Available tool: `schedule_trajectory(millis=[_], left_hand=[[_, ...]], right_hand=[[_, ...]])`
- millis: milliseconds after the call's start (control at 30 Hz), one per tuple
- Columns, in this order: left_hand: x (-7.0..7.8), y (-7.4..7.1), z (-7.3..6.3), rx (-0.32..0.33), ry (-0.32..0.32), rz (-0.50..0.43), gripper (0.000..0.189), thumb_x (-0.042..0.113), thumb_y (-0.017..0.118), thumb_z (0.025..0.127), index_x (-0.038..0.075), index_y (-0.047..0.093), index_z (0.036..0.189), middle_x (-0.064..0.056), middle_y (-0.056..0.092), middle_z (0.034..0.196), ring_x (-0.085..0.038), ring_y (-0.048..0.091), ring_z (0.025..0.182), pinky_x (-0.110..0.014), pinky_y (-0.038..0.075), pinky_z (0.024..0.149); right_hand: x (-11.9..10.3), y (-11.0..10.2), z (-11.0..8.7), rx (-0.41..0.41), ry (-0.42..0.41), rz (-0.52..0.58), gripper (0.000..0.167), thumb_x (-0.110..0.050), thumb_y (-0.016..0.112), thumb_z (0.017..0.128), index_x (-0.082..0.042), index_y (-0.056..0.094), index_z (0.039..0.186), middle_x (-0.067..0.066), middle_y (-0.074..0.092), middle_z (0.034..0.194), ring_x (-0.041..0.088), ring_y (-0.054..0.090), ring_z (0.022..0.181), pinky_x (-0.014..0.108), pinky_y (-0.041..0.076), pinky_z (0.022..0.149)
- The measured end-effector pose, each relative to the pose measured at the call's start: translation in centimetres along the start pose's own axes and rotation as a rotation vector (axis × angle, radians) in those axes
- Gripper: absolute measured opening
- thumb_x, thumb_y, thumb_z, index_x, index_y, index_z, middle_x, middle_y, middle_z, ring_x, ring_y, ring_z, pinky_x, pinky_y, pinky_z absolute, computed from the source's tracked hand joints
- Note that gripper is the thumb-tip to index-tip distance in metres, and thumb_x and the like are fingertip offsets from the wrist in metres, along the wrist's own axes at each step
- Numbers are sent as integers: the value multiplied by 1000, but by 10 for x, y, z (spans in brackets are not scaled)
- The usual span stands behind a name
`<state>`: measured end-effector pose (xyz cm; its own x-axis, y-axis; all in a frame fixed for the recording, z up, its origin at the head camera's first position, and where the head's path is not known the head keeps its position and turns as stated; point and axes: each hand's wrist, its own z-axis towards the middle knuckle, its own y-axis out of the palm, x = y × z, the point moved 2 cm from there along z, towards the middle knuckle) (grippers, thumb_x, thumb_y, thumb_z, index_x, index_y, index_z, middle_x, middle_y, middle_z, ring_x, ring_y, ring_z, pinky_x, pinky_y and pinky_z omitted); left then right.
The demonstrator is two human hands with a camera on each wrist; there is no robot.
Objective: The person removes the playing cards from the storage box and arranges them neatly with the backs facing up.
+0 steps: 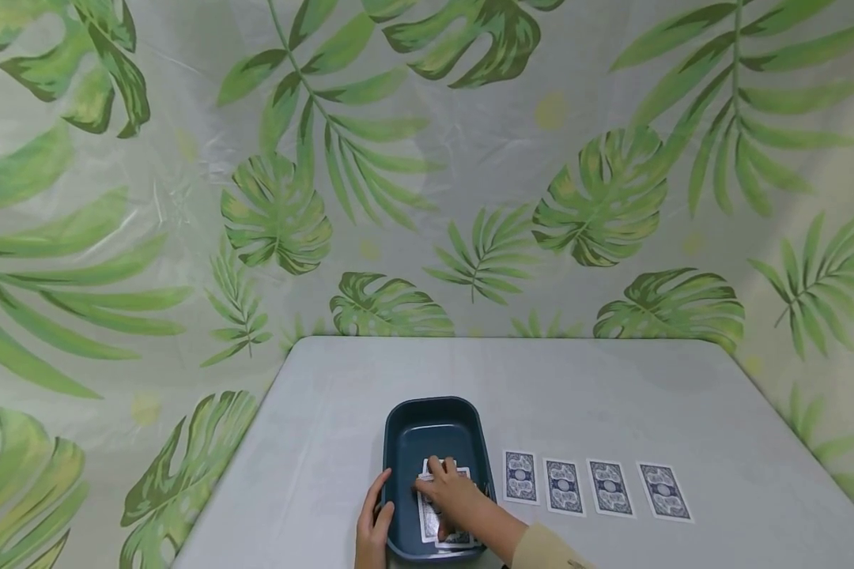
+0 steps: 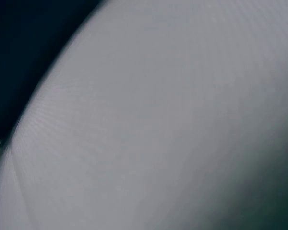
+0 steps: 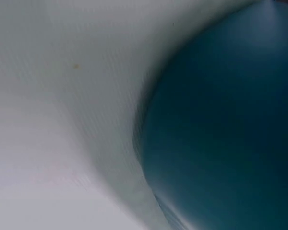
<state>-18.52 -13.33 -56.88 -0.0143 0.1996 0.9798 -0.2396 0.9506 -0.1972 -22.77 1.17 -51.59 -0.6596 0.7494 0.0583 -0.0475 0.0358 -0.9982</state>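
1. Hands both at the tray: left hand (image 1: 373, 528) against its left side, thumb and fingers spread apart; right hand (image 1: 454, 498) reaching inside, fingers bent down over the cards. Cannot tell whether it pinches one; palm and fingers cover the contact.
2. Dark blue tray (image 1: 437, 442), left of the row, towards the near edge of the table (image 1: 576, 395). Rounded corners; long axis runs near to far, almost straight ahead.
3. Tray cards (image 1: 428, 523): several, overlapping, in the near half of the tray, partly hidden by the right hand. Long axis of the exposed left one follows the tray's, near to far. Exact count not readable.
4. Row of four cards (image 1: 564, 486) lying flat on the table, right of the tray, patterned blue-and-white backs up, gaps between them. Long axes near to far, far ends leaning left; rightmost leans most.
5. Pale yellow sleeve (image 1: 549, 548) on the right arm.
6. Leaf-print sheet (image 1: 484, 166) hangs behind the table.
7. Wrist views: blurred; a dark curved form beside a pale surface in each, fingers out of sight.
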Motion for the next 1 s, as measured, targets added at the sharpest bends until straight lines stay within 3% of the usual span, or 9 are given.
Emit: schedule_trajectory(millis=[167,367,533,667,767,1000], left_hand=[[2,-1,-1,-4,-1,-17,40,16,44,92,18,46,132,-7,42,140,4,36,120,-22,38,93],[4,-2,-3,-16,3,-24,40,15,43,92,15,46,132,-11,41,140,-4,40,119,-18,40,89],[5,-2,-5,-2,22,-37,40,13,44,92,13,46,132,-13,42,139,-3,41,118,-17,40,88],[4,1,-4,5,32,-35,40,12,44,91,11,46,132,-15,42,138,-11,43,118,-17,40,86],[2,3,-4,2,22,-28,41,11,44,91,11,47,131,-14,42,138,-14,44,118,-18,40,87],[2,2,-2,13,4,-9,40,13,45,90,13,48,131,-12,43,138,-13,43,119,-18,39,88]], right_hand=[[-1,-3,-5,-11,-10,59,80,-53,81,49,-25,46,114,7,40,119,24,46,101,27,53,70],[1,-6,-8,38,-9,102,79,-46,81,57,-19,42,121,8,42,124,25,45,111,31,52,78],[16,-26,-16,126,-6,171,89,-39,80,61,-9,38,134,9,43,131,24,43,119,35,47,90],[43,-45,-34,164,51,266,94,-33,82,60,-4,36,136,12,42,134,28,41,124,44,40,97],[71,-54,-55,181,139,302,95,-27,84,57,-3,37,136,14,41,135,31,39,125,49,36,98],[145,-49,-119,176,294,163,97,-18,85,52,0,37,134,20,42,136,39,40,123,56,34,94]])
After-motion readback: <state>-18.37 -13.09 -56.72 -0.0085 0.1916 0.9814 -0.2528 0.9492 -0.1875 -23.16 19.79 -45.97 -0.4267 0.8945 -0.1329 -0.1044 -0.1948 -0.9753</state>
